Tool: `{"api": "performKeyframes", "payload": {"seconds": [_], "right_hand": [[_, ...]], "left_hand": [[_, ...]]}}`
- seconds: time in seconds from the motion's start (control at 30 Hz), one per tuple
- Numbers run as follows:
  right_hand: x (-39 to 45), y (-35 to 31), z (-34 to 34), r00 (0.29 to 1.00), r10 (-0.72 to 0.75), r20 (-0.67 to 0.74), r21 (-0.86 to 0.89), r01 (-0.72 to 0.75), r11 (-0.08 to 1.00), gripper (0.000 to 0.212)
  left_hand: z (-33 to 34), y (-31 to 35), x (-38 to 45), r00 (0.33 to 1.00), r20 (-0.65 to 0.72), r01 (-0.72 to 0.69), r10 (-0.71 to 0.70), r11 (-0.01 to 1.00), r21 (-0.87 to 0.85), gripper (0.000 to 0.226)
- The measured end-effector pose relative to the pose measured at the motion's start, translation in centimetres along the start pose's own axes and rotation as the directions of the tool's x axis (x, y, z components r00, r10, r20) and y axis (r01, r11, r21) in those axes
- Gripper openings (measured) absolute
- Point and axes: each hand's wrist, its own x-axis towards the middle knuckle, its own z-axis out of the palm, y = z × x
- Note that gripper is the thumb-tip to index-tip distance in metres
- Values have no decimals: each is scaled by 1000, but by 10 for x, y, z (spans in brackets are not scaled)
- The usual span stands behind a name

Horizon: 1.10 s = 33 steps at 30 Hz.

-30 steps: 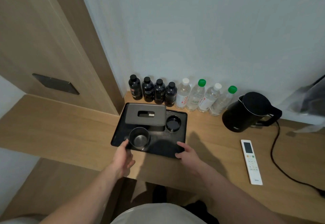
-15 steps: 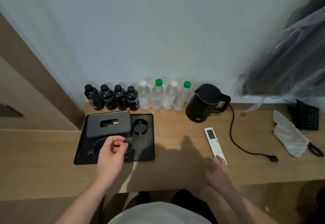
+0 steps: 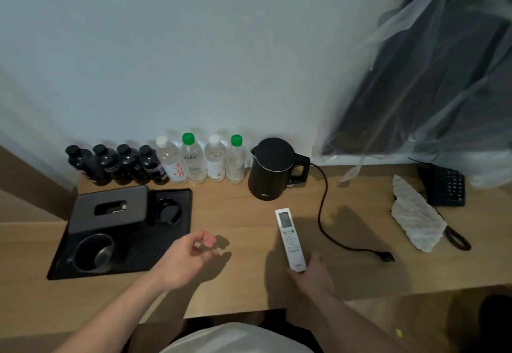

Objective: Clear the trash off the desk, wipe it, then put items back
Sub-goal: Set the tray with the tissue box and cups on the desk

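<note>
A: Where are the hands?

B: The right hand (image 3: 311, 275) is at the near end of the white remote control (image 3: 290, 239), fingers curled round its bottom edge, gripping it. The remote lies flat on the wooden worktop (image 3: 243, 219), screen end pointing toward the wall.

A: And the left?

B: The left hand (image 3: 184, 261) hovers over the worktop just right of the black tray (image 3: 180, 258), fingers loosely curled, holding nothing.

A: What sits in the tray?

B: A dark tissue box (image 3: 109, 208) at the back left, a round black dish (image 3: 166, 211) beside it, and a metal cup (image 3: 94, 251) at the near left.

A: Along the wall?

B: Four black bottles (image 3: 116, 165), then four clear water bottles (image 3: 203, 160), two with white caps and two with green. Next to them stands a black electric kettle (image 3: 273, 170); its cord (image 3: 327, 225) trails across the worktop, plug lying loose.

A: Further right?

B: A white cleaning cloth (image 3: 414, 214) on the worktop, with a black loop handle at its near end. Behind it a black telephone (image 3: 443, 186), and above that a dark screen under clear plastic sheeting (image 3: 432, 70).
</note>
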Motion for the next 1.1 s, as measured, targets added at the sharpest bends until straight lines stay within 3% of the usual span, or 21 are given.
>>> {"api": "performKeyframes", "payload": {"seconds": [0.13,0.27,0.4,0.47,0.57,0.6,0.67,0.77,0.97,1.1], "right_hand": [[21,2,-13,983,-89,159,-100,106,989,56],[46,18,-36,944,-160,288,20,161,987,36],[64,47,-89,937,-188,294,181,138,974,13],[82,76,-117,964,-144,224,275,79,958,16],[122,112,-147,988,-51,144,457,-21,889,53],[139,123,-154,987,9,163,523,-94,847,56],[160,131,-172,979,120,164,586,-194,786,36],[196,148,-195,966,242,90,596,-247,764,33],[242,158,-201,949,293,116,549,-307,778,40],[238,126,-227,951,254,174,638,-306,707,18]], "left_hand": [[20,32,17,999,-43,34,-34,999,17,14],[41,67,31,996,-78,51,-53,998,-27,11],[60,92,40,990,-135,31,-43,995,-93,11],[68,97,42,988,-139,45,-61,992,-115,13],[80,108,44,987,-125,83,-98,989,-121,13],[84,113,45,987,-125,89,-105,988,-125,13],[90,123,49,985,-130,93,-109,988,-126,14],[95,133,54,987,-122,94,-106,990,-101,14],[94,150,59,985,-117,120,-125,991,-53,12],[88,155,66,981,-129,146,-146,989,-9,12]]}}
